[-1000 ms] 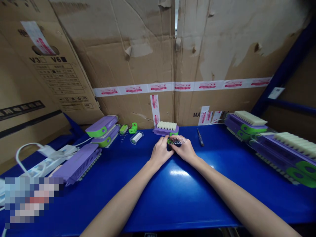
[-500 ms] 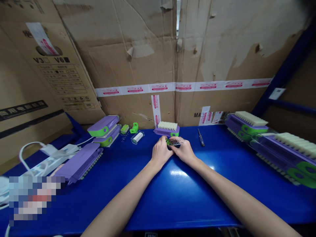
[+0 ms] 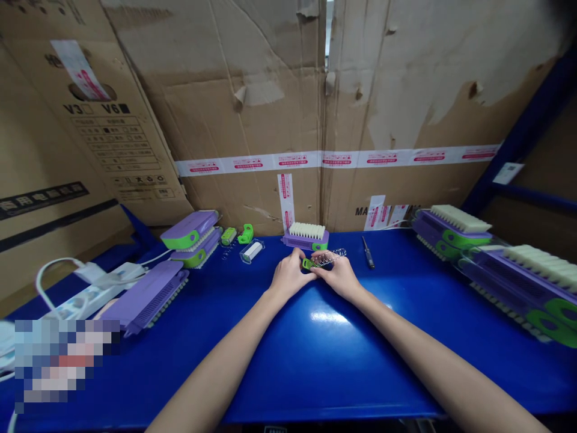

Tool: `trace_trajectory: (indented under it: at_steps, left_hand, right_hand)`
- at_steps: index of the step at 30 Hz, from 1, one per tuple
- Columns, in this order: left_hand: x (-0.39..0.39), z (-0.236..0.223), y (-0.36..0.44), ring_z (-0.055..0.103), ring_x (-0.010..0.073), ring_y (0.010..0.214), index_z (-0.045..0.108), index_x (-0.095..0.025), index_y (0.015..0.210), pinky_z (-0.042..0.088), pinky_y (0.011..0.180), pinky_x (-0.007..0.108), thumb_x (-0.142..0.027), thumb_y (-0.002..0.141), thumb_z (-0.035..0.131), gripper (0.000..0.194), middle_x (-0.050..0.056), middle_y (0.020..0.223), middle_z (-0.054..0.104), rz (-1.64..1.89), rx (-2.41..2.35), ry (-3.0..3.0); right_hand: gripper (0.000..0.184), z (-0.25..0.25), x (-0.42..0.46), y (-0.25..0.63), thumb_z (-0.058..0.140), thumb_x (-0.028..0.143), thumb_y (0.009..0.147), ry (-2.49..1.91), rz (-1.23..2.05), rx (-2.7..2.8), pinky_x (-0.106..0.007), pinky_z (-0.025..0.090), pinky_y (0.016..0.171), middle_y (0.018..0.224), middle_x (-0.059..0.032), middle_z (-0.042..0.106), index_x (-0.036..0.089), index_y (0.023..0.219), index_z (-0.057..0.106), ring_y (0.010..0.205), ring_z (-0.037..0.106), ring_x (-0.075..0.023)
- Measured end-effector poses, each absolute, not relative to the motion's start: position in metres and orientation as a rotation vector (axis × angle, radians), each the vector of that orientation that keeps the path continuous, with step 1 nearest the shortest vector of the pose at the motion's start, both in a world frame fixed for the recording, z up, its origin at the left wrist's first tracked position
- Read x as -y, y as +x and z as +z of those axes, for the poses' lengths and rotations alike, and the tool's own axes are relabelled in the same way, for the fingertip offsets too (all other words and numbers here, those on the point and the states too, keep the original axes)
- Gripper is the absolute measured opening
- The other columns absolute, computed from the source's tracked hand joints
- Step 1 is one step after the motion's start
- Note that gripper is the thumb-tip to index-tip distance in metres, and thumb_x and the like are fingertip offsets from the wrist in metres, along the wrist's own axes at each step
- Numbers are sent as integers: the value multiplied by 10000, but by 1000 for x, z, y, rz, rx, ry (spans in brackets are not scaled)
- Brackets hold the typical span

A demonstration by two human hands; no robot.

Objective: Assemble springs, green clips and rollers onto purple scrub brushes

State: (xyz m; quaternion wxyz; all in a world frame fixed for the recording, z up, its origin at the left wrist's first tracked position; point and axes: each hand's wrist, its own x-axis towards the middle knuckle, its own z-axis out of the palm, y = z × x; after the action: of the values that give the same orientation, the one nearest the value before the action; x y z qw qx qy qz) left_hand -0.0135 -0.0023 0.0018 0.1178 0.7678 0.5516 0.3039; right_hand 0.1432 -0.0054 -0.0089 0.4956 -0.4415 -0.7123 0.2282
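My left hand (image 3: 287, 276) and my right hand (image 3: 339, 276) meet at the middle of the blue table (image 3: 315, 349). Between their fingertips sits a small green plastic part (image 3: 308, 263). My left fingers pinch it. A thin metal coil spring (image 3: 330, 258) runs from the green part to the right over my right fingers, which pinch it. Just behind my hands lies a purple brush with white bristles and a green end (image 3: 305, 236).
Purple-and-green brushes are stacked at the left (image 3: 189, 237) and at the right (image 3: 455, 228). A small screwdriver (image 3: 368, 252), loose green parts (image 3: 246, 233) and a clear small box (image 3: 250, 251) lie near the cardboard wall. A white power strip (image 3: 90, 288) lies far left.
The spring has stretched out further to the right between my hands, and the green part shows more plainly. My hands stay at the same spot.
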Motion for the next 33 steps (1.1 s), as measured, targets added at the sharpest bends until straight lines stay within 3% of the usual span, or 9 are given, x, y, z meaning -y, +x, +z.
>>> trace_trajectory:
  at_steps: [4, 9, 15, 22, 33]
  left_hand:
    - [5, 4, -13, 617, 193, 671, 522, -204, 827, 373, 565, 251, -429, 662, 678, 319, 8, 703, 630, 857, -1660, 2302]
    - [6, 5, -13, 630, 203, 724, 575, -210, 934, 393, 600, 250, -473, 665, 672, 389, 24, 769, 664, 821, -1603, 2326]
    - [3, 8, -21, 592, 157, 670, 653, -198, 838, 385, 582, 228, -400, 731, 613, 232, 11, 733, 659, 801, -1365, 2351]
    - [-1, 11, -30, 512, 110, 568, 682, -159, 974, 390, 546, 208, -372, 738, 608, 327, -8, 652, 624, 761, -1199, 2201]
    - [0, 9, -27, 617, 141, 681, 673, -188, 1030, 468, 653, 230, -300, 765, 608, 295, 10, 799, 706, 856, -1159, 2174]
  right_hand:
    - [241, -9, 5, 145, 676, 225, 687, -1046, 672, 1706, -338, 499, 809, 907, -46, 711, 178, 923, 650, 852, 660, -202]
    - [201, -7, 4, 146, 671, 224, 678, -1013, 733, 1697, -319, 497, 783, 844, -25, 689, 169, 870, 645, 812, 643, -184]
    - [158, -1, 8, 147, 660, 191, 675, -1042, 678, 1784, -320, 474, 785, 824, -15, 674, 176, 831, 635, 792, 628, -179]
    - [146, -4, 6, 151, 655, 198, 692, -1014, 657, 1822, -319, 477, 807, 847, -13, 677, 198, 835, 623, 824, 635, -181]
    - [141, -1, 5, 151, 676, 210, 677, -1041, 629, 1748, -310, 503, 760, 815, -19, 693, 197, 810, 632, 792, 656, -185]
